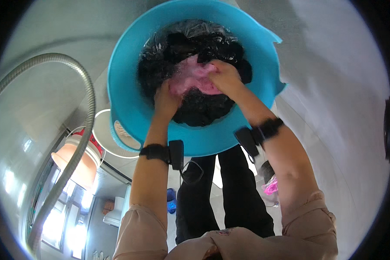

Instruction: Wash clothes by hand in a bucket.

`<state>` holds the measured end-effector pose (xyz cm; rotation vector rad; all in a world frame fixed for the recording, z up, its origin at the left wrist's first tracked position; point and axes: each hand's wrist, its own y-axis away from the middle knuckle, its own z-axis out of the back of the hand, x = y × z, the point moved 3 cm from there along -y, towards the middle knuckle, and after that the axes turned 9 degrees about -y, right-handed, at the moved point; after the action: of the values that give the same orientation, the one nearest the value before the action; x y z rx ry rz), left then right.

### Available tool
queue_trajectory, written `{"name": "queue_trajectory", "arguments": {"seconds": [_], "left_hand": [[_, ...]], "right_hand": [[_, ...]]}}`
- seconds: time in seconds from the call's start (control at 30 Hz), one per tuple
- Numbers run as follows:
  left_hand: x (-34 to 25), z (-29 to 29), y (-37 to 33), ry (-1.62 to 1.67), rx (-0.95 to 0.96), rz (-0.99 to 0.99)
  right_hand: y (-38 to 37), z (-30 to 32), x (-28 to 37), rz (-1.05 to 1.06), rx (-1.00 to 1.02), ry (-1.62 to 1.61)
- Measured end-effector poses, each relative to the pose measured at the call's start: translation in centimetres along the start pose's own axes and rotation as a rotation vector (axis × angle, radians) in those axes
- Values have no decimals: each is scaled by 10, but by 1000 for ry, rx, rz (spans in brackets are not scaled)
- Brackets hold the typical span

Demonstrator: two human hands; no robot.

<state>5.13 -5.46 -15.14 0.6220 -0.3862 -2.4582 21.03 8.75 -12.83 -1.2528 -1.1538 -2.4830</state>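
A large blue tub (199,143) holds water and a dark heap of soaked black clothes (203,108). On top of them a wet pink cloth (190,76) is bunched between my hands. My right hand (226,79) grips its right side, fingers closed into the fabric. At the cloth's left edge my left hand (167,99) is closed on it too, its fingertips partly hidden and a little blurred. Each of my forearms wears a black strap with a small box.
A grey metal shower hose (89,86) arches along the left. Beside the tub stand a white basin (103,130) and an orange bucket (80,167). A pink item (271,186) lies on the floor by my right leg, and blue slippers (172,201) lie by my left.
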Motion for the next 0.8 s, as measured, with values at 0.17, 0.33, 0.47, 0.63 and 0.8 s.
{"name": "queue_trajectory", "arguments": {"seconds": [0.17,0.33,0.47,0.63,0.8], "left_hand": [[-34,48,41,231,224,59],[-54,116,101,179,60,37],[-50,150,130,125,-53,-49],[-30,160,144,77,-105,-160],[-30,165,147,-2,77,-27]], "right_hand": [[115,88,105,333,-84,-351],[195,125,191,669,-150,-161],[240,132,230,847,-156,7],[281,125,249,983,-161,204],[299,128,259,977,-60,273]]}}
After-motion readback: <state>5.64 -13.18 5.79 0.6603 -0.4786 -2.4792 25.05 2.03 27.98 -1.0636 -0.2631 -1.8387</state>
